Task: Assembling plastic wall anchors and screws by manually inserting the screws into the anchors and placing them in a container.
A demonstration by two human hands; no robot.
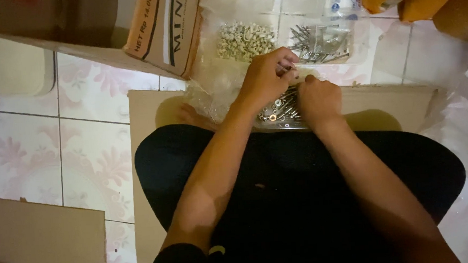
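Both forearms are bare up to the fingers, with no watch, ring or band showing on the left hand (265, 74) or the right hand (317, 98). Behind the fingers, toward the wearer, the lap is covered in plain black cloth, apparently trousers or shorts, though the dim light hides seams. Black fabric shows farthest from the fingers.

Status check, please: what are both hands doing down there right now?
Left hand and right hand meet fingertip to fingertip over a pile of metal screws and washers on clear plastic. Small white pieces and loose screws beyond. Nothing blocking.
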